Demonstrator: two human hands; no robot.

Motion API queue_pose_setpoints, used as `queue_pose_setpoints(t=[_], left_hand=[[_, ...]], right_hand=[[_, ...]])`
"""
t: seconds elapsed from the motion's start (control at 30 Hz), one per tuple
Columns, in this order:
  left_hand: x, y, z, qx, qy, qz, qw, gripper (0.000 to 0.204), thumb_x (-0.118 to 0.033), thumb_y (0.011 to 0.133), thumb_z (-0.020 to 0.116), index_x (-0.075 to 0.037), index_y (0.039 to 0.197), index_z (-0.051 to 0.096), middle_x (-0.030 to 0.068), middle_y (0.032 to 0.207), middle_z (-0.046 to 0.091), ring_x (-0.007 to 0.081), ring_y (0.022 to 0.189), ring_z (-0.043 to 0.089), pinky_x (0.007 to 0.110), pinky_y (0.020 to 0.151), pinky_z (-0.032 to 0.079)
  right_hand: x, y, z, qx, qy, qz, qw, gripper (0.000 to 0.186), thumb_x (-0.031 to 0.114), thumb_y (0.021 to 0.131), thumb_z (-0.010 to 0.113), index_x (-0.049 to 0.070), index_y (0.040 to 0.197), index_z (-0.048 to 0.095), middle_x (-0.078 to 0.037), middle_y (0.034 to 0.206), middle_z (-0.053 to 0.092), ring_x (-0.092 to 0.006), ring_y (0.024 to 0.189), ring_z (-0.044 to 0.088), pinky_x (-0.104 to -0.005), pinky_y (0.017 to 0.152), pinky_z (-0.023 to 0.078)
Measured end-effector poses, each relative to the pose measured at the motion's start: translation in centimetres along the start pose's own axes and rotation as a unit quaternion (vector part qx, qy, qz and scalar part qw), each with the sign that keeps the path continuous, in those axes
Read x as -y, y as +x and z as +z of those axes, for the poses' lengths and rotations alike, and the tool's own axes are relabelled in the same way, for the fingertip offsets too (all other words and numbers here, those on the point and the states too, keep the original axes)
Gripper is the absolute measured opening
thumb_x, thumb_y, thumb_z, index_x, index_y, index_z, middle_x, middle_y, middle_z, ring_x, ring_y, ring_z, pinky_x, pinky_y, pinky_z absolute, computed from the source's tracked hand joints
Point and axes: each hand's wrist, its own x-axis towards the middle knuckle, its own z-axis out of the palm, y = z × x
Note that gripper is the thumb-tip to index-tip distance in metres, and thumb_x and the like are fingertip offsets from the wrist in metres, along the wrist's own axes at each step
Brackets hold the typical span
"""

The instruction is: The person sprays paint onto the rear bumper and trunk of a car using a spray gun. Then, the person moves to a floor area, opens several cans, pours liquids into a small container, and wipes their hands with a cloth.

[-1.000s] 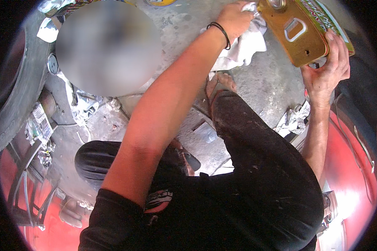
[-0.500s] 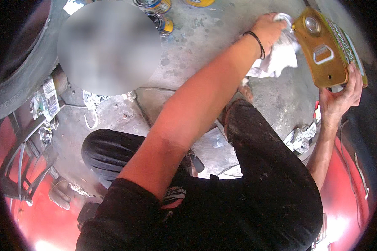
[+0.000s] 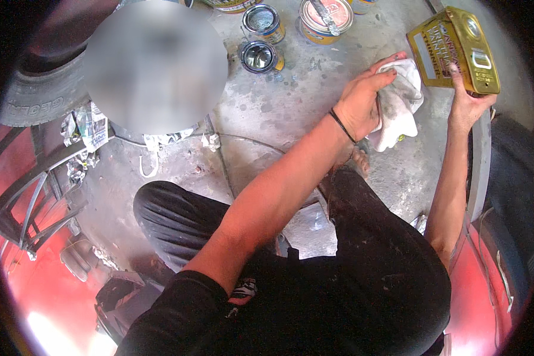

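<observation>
My left hand (image 3: 362, 107), with a black band at the wrist, has a bunched white cloth (image 3: 400, 101) between thumb and fingers. Grey smudges mark the cloth, and its lower end hangs loose. To its right, my right hand (image 3: 470, 107) grips the near end of a rectangular gold metal can (image 3: 451, 50), thumb on the printed side. Some of that hand's fingers are hidden under the can. The can's top, with a round cap (image 3: 472, 26) and a carrying handle (image 3: 482, 60), faces right. A gap separates cloth and can.
Open tins of dark liquid (image 3: 258, 57) and grey paint (image 3: 261, 19) stand on the concrete floor ahead, beside a pink-lidded tin (image 3: 326, 18). At left are a tyre (image 3: 38, 95), crumpled newspaper (image 3: 92, 127) and a red panel (image 3: 35, 279). A hose crosses the floor.
The cloth in my left hand has come away from the can's cap, nearer to me. My right hand has turned the can so its printed side shows. The view has shifted, revealing more tins.
</observation>
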Motion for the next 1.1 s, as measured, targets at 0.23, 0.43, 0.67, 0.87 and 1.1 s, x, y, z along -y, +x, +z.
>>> queue_pose_setpoints(t=[0.23,0.43,0.67,0.87,1.1], left_hand=[[2.0,0.2,-0.7,-0.005,-0.026,-0.008,1.000,0.046,-0.021,0.110,0.049,-0.012,0.155,0.053,0.0099,0.143,0.065,0.0267,0.129,0.064,0.046,0.113,0.051],[2.7,1.4,-2.6,0.018,-0.039,-0.045,0.998,0.047,-0.036,0.111,0.050,-0.018,0.154,0.054,0.0087,0.147,0.063,0.0327,0.139,0.058,0.054,0.120,0.043],[5.0,1.1,-1.2,0.075,-0.058,-0.098,0.991,0.049,-0.039,0.114,0.044,-0.017,0.156,0.053,0.0103,0.155,0.057,0.0294,0.143,0.054,0.047,0.123,0.040],[11.0,1.2,1.1,0.052,0.445,0.196,0.873,0.052,-0.020,0.112,0.046,-0.003,0.161,0.045,0.0151,0.160,0.054,0.0252,0.143,0.055,0.037,0.116,0.045],[6.1,3.6,-1.4,-0.010,0.109,-0.069,0.992,0.073,-0.050,0.113,0.041,0.001,0.165,0.035,0.0103,0.172,0.036,0.0211,0.161,0.027,0.035,0.132,0.020]], right_hand=[[-2.9,-2.6,-1.3,0.038,-0.004,-0.012,0.999,0.091,0.034,0.086,0.093,-0.007,0.144,0.036,-0.024,0.138,0.057,-0.0299,0.131,0.060,-0.0463,0.117,0.046],[0.5,-9.2,-5.9,0.151,-0.059,0.224,0.961,0.090,0.056,0.106,0.060,-0.011,0.160,0.033,-0.031,0.155,0.053,-0.0341,0.151,0.047,-0.0439,0.127,0.033],[9.2,-14.0,-4.9,0.117,0.443,0.370,0.808,0.108,0.080,0.104,0.029,-0.011,0.163,0.030,-0.027,0.171,0.033,-0.0328,0.160,0.030,-0.0433,0.133,0.016],[7.2,-11.7,-1.7,0.156,0.164,0.287,0.931,0.085,0.066,0.113,0.020,-0.001,0.161,0.040,-0.020,0.165,0.043,-0.0320,0.154,0.037,-0.0406,0.128,0.025],[9.8,-14.3,3.2,0.143,-0.051,0.003,0.988,0.065,0.045,0.116,0.029,0.002,0.164,0.041,-0.019,0.168,0.042,-0.0321,0.158,0.034,-0.0410,0.130,0.022]])
